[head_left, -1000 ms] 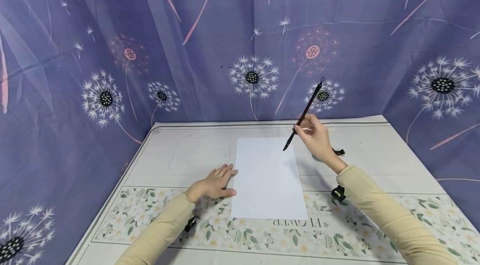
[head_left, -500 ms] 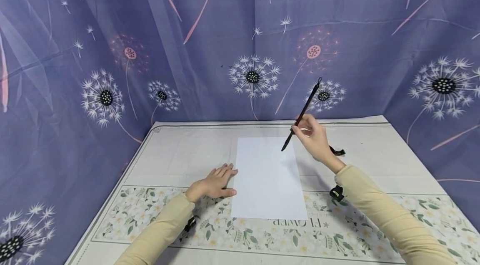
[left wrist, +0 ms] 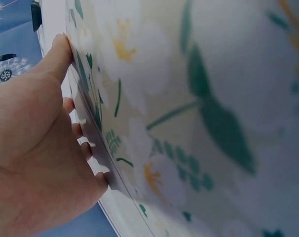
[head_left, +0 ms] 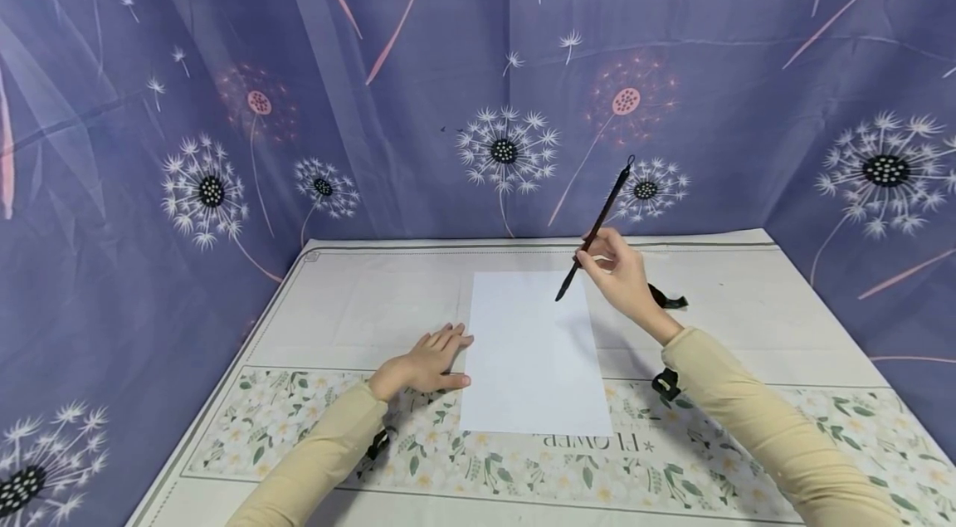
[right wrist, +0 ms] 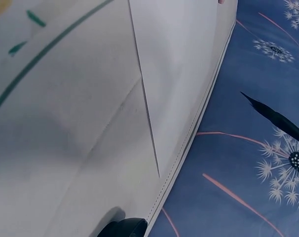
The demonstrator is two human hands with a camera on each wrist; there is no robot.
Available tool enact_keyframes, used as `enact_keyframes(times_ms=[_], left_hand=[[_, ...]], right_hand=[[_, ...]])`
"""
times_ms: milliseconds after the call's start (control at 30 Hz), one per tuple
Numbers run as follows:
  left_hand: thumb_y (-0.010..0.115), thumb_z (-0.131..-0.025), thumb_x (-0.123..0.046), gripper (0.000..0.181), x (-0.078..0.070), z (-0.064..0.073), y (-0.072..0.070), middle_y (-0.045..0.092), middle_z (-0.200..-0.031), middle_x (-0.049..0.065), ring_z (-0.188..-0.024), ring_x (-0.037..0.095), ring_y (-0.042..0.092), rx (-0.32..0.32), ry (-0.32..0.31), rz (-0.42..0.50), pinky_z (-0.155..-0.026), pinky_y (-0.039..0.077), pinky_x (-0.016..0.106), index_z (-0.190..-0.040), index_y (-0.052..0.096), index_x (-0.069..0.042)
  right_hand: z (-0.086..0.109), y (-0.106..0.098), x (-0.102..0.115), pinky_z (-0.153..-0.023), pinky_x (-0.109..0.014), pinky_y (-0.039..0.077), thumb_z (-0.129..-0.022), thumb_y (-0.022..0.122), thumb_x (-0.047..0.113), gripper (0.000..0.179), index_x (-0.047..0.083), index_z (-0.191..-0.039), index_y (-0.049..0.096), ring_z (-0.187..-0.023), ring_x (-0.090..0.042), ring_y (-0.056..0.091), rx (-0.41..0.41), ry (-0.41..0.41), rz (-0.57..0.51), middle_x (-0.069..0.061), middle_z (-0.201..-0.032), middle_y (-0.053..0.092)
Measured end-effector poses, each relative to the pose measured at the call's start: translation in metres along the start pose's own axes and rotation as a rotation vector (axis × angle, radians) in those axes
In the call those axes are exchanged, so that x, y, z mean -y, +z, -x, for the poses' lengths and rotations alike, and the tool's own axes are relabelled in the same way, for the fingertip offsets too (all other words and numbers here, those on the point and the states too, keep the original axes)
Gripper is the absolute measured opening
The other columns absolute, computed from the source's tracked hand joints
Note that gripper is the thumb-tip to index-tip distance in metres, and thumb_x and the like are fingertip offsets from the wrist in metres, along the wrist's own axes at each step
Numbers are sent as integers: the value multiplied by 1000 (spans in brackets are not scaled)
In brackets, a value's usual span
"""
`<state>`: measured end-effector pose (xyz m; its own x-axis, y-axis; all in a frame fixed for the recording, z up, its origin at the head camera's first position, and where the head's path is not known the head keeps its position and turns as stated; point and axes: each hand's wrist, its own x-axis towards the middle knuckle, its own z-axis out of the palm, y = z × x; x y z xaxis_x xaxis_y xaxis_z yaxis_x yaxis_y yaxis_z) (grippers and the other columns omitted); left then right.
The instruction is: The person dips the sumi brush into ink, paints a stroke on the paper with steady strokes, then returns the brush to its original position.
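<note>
In the head view my right hand [head_left: 620, 274] pinches a dark calligraphy brush [head_left: 611, 202] between thumb and fingers. The brush slants, hanging loop up and to the right, dark tip down over the upper right of a white sheet of paper [head_left: 534, 361]. Its pointed tip [right wrist: 255, 102] also shows in the right wrist view, above the table. My left hand [head_left: 427, 361] lies flat and spread, thumb and fingertips at the sheet's left edge. The left wrist view shows that hand's palm side [left wrist: 36, 133], fingers against the tablecloth.
A small black object [head_left: 667, 299] lies on the table behind the right wrist, partly hidden. The floral-banded tablecloth [head_left: 373, 303] spans the table. A purple dandelion-print curtain [head_left: 403, 162] hangs along the back and sides. Black wrist gear [head_left: 666, 383] hangs under the right sleeve.
My right hand has drifted slightly left with the brush, its tip shifting left over the paper. More of the black object shows behind the wrist. The left hand stays in place.
</note>
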<state>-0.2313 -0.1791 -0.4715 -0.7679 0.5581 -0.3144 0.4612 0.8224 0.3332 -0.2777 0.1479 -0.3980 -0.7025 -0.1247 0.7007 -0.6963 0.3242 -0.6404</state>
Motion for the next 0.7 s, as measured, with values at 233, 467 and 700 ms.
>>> enact_keyframes(times_ms=[233, 467, 700], left_hand=[[50, -98, -46, 72, -1, 1, -1, 7, -162, 20, -150, 38, 6, 3, 7, 4, -119, 11, 60, -152, 20, -8], [50, -98, -46, 73, -1, 1, -1, 7, -162, 20, -150, 38, 6, 2, 2, -2, -120, 11, 59, -152, 20, -9], [50, -98, -46, 72, -1, 1, -1, 7, -162, 20, -150, 38, 6, 2, 1, -6, -119, 11, 59, -152, 20, -9]], right_hand=[[2, 2, 2, -72, -11, 54, -86, 64, -9, 21, -11, -106, 57, -82, -1, 66, 16, 45, 3, -24, -87, 69], [2, 1, 3, -71, -13, 55, -87, 64, -10, 20, -10, -106, 57, -82, -3, 66, 26, 46, -3, -24, -88, 70], [3, 2, 5, -71, -12, 55, -87, 64, -9, 21, -13, -106, 56, -82, -3, 66, 36, 44, -3, -26, -89, 69]])
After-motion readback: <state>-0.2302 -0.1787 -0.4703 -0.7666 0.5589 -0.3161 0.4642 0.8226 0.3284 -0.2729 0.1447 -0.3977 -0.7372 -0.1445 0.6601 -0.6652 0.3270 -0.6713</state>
